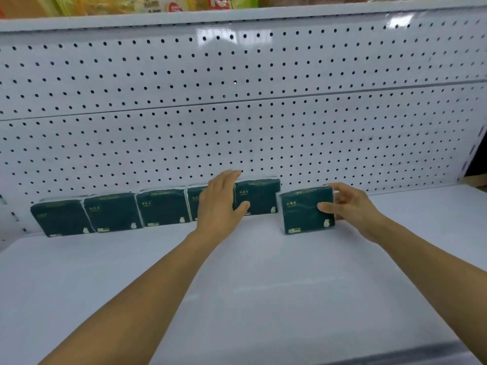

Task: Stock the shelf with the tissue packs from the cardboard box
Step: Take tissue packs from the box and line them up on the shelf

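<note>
Head view shows five dark green tissue packs (163,206) standing in a row along the back edge of the white shelf (237,285), against the pegboard (237,114). The left hand (221,204) rests with relaxed fingers on the row. The right hand (350,206) grips a sixth pack (303,212), upright just right of the row.
</note>
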A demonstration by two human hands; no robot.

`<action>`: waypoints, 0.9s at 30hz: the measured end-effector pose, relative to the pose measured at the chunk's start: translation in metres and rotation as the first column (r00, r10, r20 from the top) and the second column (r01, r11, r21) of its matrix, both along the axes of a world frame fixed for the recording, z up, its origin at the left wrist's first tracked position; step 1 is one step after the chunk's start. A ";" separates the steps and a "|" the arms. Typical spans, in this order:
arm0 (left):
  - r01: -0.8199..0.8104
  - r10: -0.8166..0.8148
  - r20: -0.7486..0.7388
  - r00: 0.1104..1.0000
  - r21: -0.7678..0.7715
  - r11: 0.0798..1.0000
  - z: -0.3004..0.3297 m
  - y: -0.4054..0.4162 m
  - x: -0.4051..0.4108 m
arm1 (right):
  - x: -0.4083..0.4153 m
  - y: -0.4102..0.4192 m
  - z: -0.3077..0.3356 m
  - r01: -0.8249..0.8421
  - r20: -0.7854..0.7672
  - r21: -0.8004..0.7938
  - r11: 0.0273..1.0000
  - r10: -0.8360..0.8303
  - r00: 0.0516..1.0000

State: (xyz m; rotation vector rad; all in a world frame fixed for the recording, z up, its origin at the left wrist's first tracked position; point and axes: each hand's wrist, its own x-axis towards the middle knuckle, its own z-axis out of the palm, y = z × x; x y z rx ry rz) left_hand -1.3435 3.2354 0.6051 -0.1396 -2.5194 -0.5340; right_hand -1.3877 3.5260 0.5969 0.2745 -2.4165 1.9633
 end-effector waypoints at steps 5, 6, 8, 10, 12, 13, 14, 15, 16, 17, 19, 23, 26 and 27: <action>-0.011 -0.003 -0.027 1.000 -0.507 0.862 -0.015 -0.004 -0.037 | -0.029 0.011 -0.012 0.220 -0.036 -0.069 0.973 -0.223 0.974; -0.006 -0.012 -0.028 1.000 -0.556 0.831 -0.018 -0.005 -0.043 | -0.035 0.008 -0.013 0.232 -0.054 -0.061 0.971 -0.236 0.970; -0.009 -0.032 -0.054 0.998 -0.623 0.782 -0.022 -0.007 -0.052 | -0.046 0.002 -0.014 0.242 -0.078 -0.037 0.970 -0.244 0.967; -0.020 -0.059 -0.107 0.992 -0.624 0.781 -0.025 -0.009 -0.059 | -0.056 -0.005 -0.016 0.259 -0.092 -0.007 0.966 -0.258 0.962; -0.037 -0.068 -0.144 0.987 -0.621 0.783 -0.026 -0.009 -0.061 | -0.062 -0.011 -0.016 0.287 -0.112 0.027 0.958 -0.282 0.953; -0.045 -0.067 -0.155 0.986 -0.622 0.782 -0.027 -0.009 -0.062 | -0.064 -0.013 -0.016 0.299 -0.118 0.029 0.954 -0.294 0.949; -0.049 -0.061 -0.154 0.986 -0.623 0.780 -0.027 -0.008 -0.062 | -0.066 -0.016 -0.016 0.309 -0.120 0.026 0.951 -0.304 0.945; -0.055 -0.051 -0.150 0.987 -0.626 0.778 -0.027 -0.007 -0.061 | -0.067 -0.018 -0.016 0.316 -0.120 0.016 0.949 -0.311 0.943; -0.060 -0.039 -0.144 0.989 -0.628 0.776 -0.027 -0.006 -0.062 | -0.067 -0.020 -0.016 0.320 -0.122 0.008 0.947 -0.317 0.941; -0.068 -0.027 -0.141 0.990 -0.630 0.774 -0.026 -0.005 -0.061 | -0.068 -0.022 -0.017 0.321 -0.127 -0.004 0.947 -0.319 0.939; -0.078 -0.011 -0.136 0.991 -0.629 0.773 -0.026 -0.003 -0.061 | -0.069 -0.025 -0.019 0.319 -0.135 -0.015 0.948 -0.318 0.938; -0.078 0.011 -0.110 0.994 -0.622 0.779 -0.023 -0.002 -0.058 | -0.069 -0.026 -0.017 0.323 -0.119 0.079 0.943 -0.313 0.942; -0.046 0.047 -0.015 0.999 -0.625 0.780 -0.012 0.005 -0.049 | -0.060 -0.022 -0.012 0.356 -0.100 0.393 0.848 -0.345 0.933; -0.038 0.059 0.014 0.998 -0.617 0.786 -0.008 0.007 -0.046 | -0.054 -0.022 -0.008 0.353 -0.111 0.519 0.779 -0.348 0.931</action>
